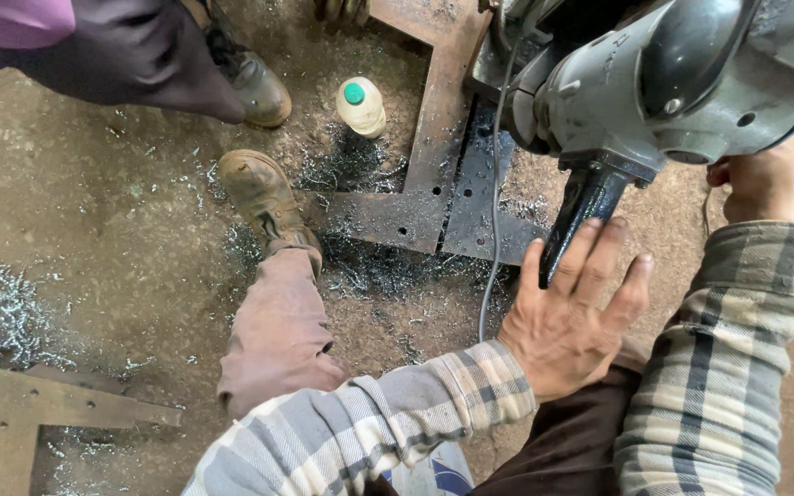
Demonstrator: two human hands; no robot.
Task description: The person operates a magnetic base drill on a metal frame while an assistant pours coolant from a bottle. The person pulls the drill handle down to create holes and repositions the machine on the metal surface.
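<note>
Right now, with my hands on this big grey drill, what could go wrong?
The left hand lies open against the black side handle rather than wrapped around it, so the grey drill could twist loose. Its cable hangs over the steel plates and may snag. Sharp metal shavings lie around your boot and the plastic bottle.

Small plastic bottle (360, 106) only package in view: stands upright on dirt floor (94, 211), upper middle of frame. Rounded body, pale cream-yellow, green screw cap on top. Metal shavings (342, 170) scattered on floor just below it. Rusty steel frame (438, 101) just right of bottle, worn brown boot (255, 83) near on left, second boot (264, 197) lower left. Label on bottle not discernible from above. No signs, no screens visible.
</note>
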